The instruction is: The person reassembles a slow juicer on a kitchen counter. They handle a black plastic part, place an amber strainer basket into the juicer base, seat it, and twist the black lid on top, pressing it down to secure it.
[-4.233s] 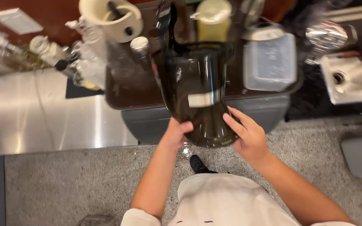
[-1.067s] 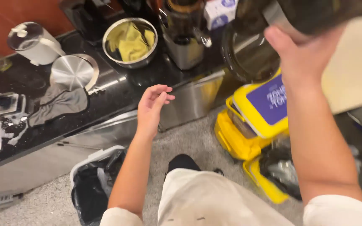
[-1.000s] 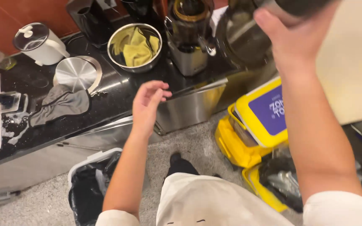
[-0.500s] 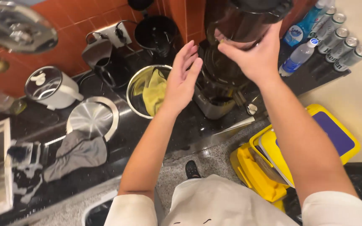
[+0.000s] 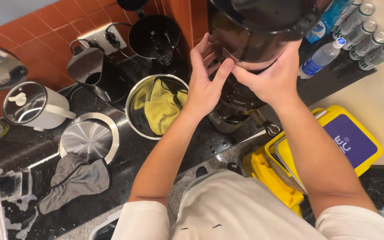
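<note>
At the top centre of the frame a dark, smoky plastic blender jug (image 5: 256, 31) is held above a black blender base (image 5: 238, 100) that stands on the black counter (image 5: 125, 178). The jug is gripped from the right by the right hand (image 5: 274, 78), its fingers closed around the lower wall, while the left hand (image 5: 207, 82) is laid against the jug's left side with fingers spread and the thumb pressed near the bottom edge. The jug appears to be poised over the base but not yet seated, so the fitting is judged as under way and unfinished; whether the two parts already touch cannot be told, since the joint is covered by both hands.

Just left of the base a steel bowl (image 5: 156, 106) with a yellow cloth (image 5: 163, 106) in it is seen, and further left a round steel lid (image 5: 90, 138), a grey rag (image 5: 74, 178) and a white lidded pot (image 5: 34, 106). A black kettle (image 5: 96, 75) is placed at the upper left by the red tiled wall. At the upper right, bottles and cans (image 5: 352, 31) are lined up, and at the lower right a yellow box (image 5: 330, 146) is set on the floor.

The jug's top is cut off by the frame edge, and its contents cannot be made out through the dark wall.
</note>
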